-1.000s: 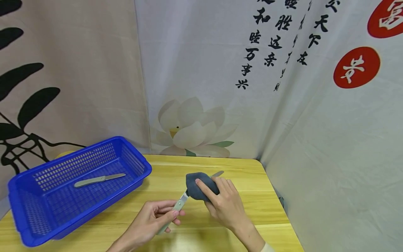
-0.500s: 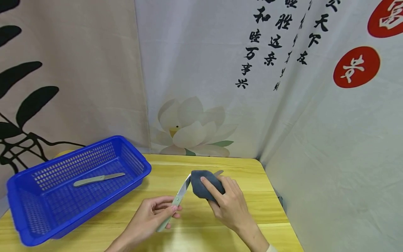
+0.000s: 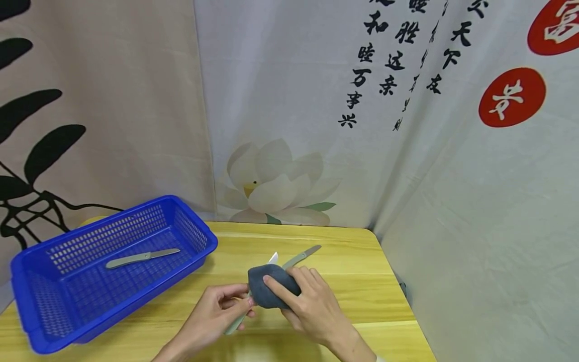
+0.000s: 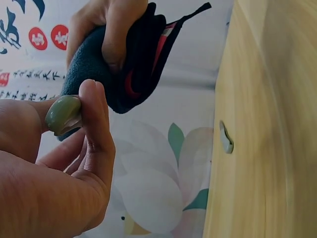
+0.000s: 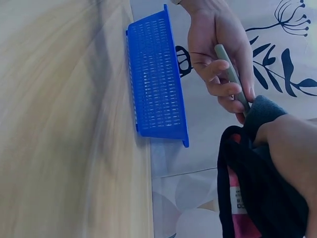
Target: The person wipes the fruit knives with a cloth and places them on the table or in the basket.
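My left hand (image 3: pixel 217 311) pinches a knife by its pale green handle (image 3: pixel 235 323), with the blade slanting away and up to the right. A folded dark blue-grey cloth (image 3: pixel 271 287) is gripped in my right hand (image 3: pixel 318 309) and lies over most of that blade. Only the shiny tip (image 3: pixel 273 258) pokes out past the cloth's far side. In the left wrist view the butt of the handle (image 4: pixel 63 115) sits between thumb and fingers. The right wrist view shows the cloth (image 5: pixel 257 168) right at the left fingertips, with a pink-red label on its inner side.
On the wooden table (image 3: pixel 344 286), just beyond the cloth, lies a second green-handled knife (image 3: pixel 304 255). A blue plastic basket (image 3: pixel 90 322) at the left contains another such knife (image 3: pixel 142 258). Printed fabric curtains (image 3: pixel 289 100) stand behind and to the right.
The right hand moves the cloth out to the blade's tip, then back toward the handle. The left hand stays nearly in place. More of the knife on the table now shows.
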Demonstrator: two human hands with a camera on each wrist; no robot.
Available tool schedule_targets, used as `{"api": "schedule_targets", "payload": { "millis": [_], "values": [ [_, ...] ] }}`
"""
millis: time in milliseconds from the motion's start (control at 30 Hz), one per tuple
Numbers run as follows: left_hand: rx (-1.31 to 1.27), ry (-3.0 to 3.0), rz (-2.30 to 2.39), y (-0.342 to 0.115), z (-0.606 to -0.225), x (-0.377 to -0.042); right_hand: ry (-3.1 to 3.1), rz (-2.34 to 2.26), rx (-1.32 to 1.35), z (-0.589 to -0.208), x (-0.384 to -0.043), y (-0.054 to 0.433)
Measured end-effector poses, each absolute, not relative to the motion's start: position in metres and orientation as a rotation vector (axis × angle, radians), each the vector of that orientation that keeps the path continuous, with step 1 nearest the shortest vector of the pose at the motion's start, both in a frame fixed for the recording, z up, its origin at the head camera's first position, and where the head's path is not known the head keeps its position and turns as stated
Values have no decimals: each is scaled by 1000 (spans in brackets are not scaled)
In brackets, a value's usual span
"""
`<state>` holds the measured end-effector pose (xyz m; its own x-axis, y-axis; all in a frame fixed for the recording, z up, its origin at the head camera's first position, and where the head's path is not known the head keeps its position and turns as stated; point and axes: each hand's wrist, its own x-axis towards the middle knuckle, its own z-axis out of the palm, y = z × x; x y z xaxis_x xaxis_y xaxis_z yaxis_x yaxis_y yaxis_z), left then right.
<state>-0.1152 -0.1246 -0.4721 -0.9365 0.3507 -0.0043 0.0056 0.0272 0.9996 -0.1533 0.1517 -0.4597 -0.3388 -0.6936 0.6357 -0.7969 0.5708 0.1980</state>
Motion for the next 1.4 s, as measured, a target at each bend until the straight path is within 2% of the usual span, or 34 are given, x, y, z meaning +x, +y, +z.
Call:
{"api": "schedule_targets", "payload": {
  "millis": [433, 1067, 1267, 1400],
  "values": [
    [387, 1993, 2010, -128, -473, -113, -2109, 199, 1120, -465, -158, 152],
    [354, 1974, 1989, -127, -474, -113, -2130, 222, 937, -466, -184, 172],
    [315, 1961, 2012, -127, -475, -114, -2190, 300, 834, -464, -182, 181],
    [294, 1955, 2040, -127, -475, -115, -2192, 330, 885, -463, -175, 180]
  ]
}}
